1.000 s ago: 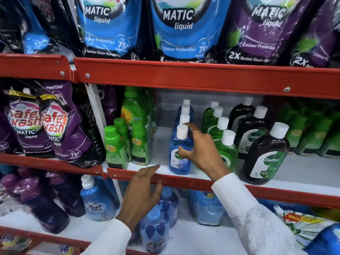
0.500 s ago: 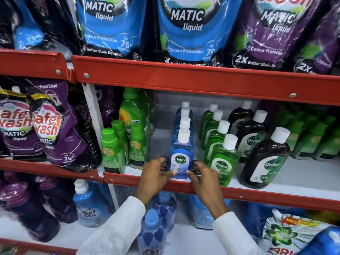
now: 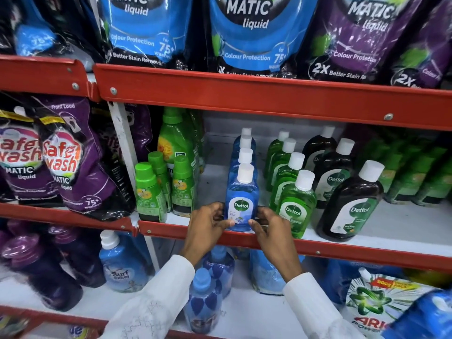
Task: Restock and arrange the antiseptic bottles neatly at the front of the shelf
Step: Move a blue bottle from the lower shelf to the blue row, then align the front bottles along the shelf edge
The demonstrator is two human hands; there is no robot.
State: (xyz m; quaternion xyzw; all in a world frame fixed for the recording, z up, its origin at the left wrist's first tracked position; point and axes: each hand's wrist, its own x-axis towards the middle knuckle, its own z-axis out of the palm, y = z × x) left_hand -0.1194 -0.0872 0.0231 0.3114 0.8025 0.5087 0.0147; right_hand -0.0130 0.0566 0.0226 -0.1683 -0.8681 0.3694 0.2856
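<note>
The fingers [image 3: 221, 222] of the left hand [image 3: 208, 223] and those of the right hand [image 3: 271, 226] grasp the lower body of the front blue Dettol bottle [image 3: 241, 201] from either side, thumbs pressed on its face just below the label. The bottle stands upright at the near edge of the middle shelf [image 3: 391, 231], right behind the red front lip [image 3: 342, 255], and heads a single file of blue bottles [image 3: 244, 148] running toward the far wall. White sleeves [image 3: 156, 297] cover both forearms.

Just right of it stands a row of green Dettol bottles [image 3: 297, 206], its front bottle close beside the right hand. Farther right is a row of dark brown Dettol bottles [image 3: 349, 204], the front one largest in view. To the left, apart from the blue file, small green-capped bottles [image 3: 148, 194] cluster near the shelf upright. Purple Safewash pouches [image 3: 73, 162] fill the bay at far left. Blue and purple detergent pouches [image 3: 247, 33] sit on the shelf above, and blue softener bottles [image 3: 122, 265] stand on the shelf below.
</note>
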